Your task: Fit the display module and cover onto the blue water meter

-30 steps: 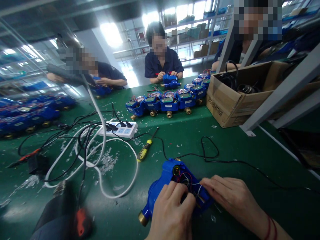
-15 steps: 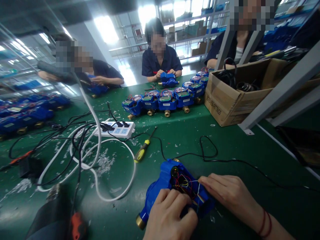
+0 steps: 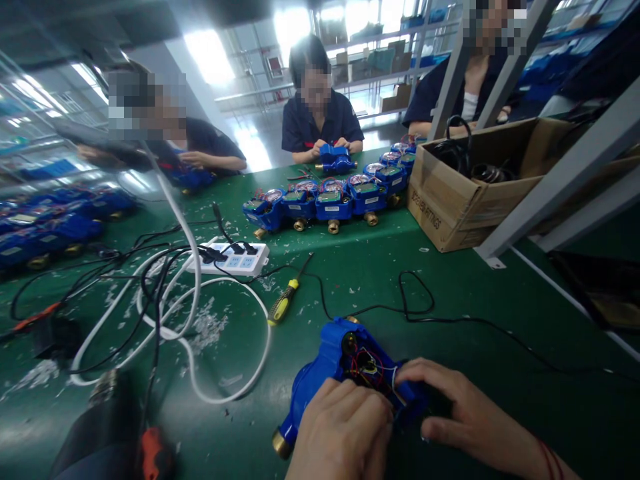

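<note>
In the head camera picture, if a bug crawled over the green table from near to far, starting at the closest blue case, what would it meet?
The nearest blue case → the yellow screwdriver → the row of blue cases → the person opposite.

On my table [image 3: 360, 283], the screwdriver [image 3: 283, 302] lies right of the power strip [image 3: 235, 259]. The carton [image 3: 465, 193] stands farther right.
</note>
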A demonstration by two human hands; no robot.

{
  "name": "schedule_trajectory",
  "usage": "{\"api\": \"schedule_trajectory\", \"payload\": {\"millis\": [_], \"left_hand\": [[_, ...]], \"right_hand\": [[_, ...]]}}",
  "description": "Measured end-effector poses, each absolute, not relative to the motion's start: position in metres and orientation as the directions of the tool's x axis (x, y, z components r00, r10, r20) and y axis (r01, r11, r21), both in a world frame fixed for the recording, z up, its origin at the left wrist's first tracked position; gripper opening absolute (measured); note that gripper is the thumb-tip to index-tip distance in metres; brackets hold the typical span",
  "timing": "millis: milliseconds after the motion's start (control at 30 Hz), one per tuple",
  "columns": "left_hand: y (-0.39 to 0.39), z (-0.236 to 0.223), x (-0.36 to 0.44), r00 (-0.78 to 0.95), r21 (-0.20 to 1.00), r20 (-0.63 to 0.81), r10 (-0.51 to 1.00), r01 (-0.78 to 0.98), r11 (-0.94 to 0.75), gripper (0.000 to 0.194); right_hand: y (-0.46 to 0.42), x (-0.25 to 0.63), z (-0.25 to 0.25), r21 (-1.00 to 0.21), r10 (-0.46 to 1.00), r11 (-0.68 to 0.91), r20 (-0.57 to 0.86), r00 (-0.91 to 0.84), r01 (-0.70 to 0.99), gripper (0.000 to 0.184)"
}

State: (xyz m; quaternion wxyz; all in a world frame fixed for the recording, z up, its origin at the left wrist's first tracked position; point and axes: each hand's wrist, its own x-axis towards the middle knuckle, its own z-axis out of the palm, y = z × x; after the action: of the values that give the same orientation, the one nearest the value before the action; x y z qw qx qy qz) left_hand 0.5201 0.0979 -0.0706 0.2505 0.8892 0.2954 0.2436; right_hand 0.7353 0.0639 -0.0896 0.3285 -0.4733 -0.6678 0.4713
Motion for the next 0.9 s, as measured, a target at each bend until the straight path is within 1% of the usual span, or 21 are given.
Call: {"api": "schedule_trajectory", "payload": {"millis": [100, 167, 267, 300, 333, 367, 400, 433, 500, 533, 600, 667, 700, 800, 900], "left_hand": [[0.097, -0.070, 0.520, 0.692, 0.545, 0.305, 0.654, 0.437, -0.716, 0.014], [0.096, -0.069, 0.519, 0.695, 0.467, 0.338, 0.634, 0.461, -0.754, 0.015], [0.095, -0.068, 0.516, 0.788, 0.312, 0.325, 0.523, 0.433, -0.846, 0.018], [0.094, -0.067, 0.515, 0.822, 0.285, 0.302, 0.483, 0.405, -0.869, 0.018], [0.094, -0.066, 0.513, 0.846, 0.290, 0.277, 0.455, 0.378, -0.879, 0.017], [0.094, -0.063, 0.512, 0.860, 0.337, 0.251, 0.444, 0.352, -0.873, 0.014], [0.095, -0.060, 0.512, 0.852, 0.415, 0.239, 0.466, 0.345, -0.842, 0.011], [0.095, -0.057, 0.513, 0.822, 0.508, 0.227, 0.521, 0.357, -0.784, 0.011], [0.098, -0.048, 0.516, 0.730, 0.688, 0.145, 0.668, 0.411, -0.598, 0.020], [0.099, -0.044, 0.520, 0.685, 0.743, 0.079, 0.724, 0.444, -0.500, 0.022], [0.104, -0.037, 0.529, 0.631, 0.763, -0.051, 0.774, 0.525, -0.377, 0.022], [0.108, -0.033, 0.538, 0.626, 0.738, -0.152, 0.765, 0.587, -0.333, 0.019], [0.109, -0.032, 0.541, 0.617, 0.729, -0.175, 0.767, 0.605, -0.320, 0.015], [0.111, -0.033, 0.546, 0.584, 0.751, -0.155, 0.797, 0.593, -0.288, 0.009], [0.107, -0.035, 0.544, 0.558, 0.800, -0.095, 0.824, 0.535, -0.270, 0.011]], "right_hand": [[0.061, 0.732, -0.095, -0.929, 0.947, 0.071, -0.052, -0.317, 0.364, 0.025], [0.061, 0.731, -0.099, -0.933, 0.957, 0.036, -0.072, -0.281, 0.359, 0.021], [0.060, 0.729, -0.103, -0.937, 0.968, 0.042, -0.047, -0.245, 0.346, 0.019], [0.060, 0.728, -0.103, -0.938, 0.970, 0.059, -0.028, -0.242, 0.343, 0.019], [0.059, 0.727, -0.103, -0.938, 0.971, 0.073, -0.012, -0.239, 0.340, 0.018], [0.058, 0.726, -0.101, -0.936, 0.972, 0.083, 0.000, -0.235, 0.342, 0.018], [0.057, 0.725, -0.100, -0.934, 0.973, 0.091, 0.009, -0.230, 0.347, 0.017], [0.056, 0.724, -0.098, -0.931, 0.974, 0.097, 0.016, -0.225, 0.353, 0.016], [0.054, 0.722, -0.094, -0.921, 0.976, 0.114, 0.034, -0.215, 0.372, 0.016], [0.054, 0.721, -0.092, -0.915, 0.975, 0.133, 0.051, -0.217, 0.381, 0.016], [0.053, 0.719, -0.089, -0.900, 0.970, 0.182, 0.099, -0.222, 0.396, 0.015], [0.052, 0.717, -0.088, -0.879, 0.962, 0.243, 0.164, -0.218, 0.411, 0.016], [0.052, 0.717, -0.087, -0.868, 0.959, 0.265, 0.190, -0.212, 0.420, 0.017], [0.051, 0.716, -0.086, -0.847, 0.959, 0.275, 0.205, -0.198, 0.455, 0.018], [0.051, 0.716, -0.084, -0.842, 0.969, 0.237, 0.171, -0.176, 0.484, 0.019]]}}
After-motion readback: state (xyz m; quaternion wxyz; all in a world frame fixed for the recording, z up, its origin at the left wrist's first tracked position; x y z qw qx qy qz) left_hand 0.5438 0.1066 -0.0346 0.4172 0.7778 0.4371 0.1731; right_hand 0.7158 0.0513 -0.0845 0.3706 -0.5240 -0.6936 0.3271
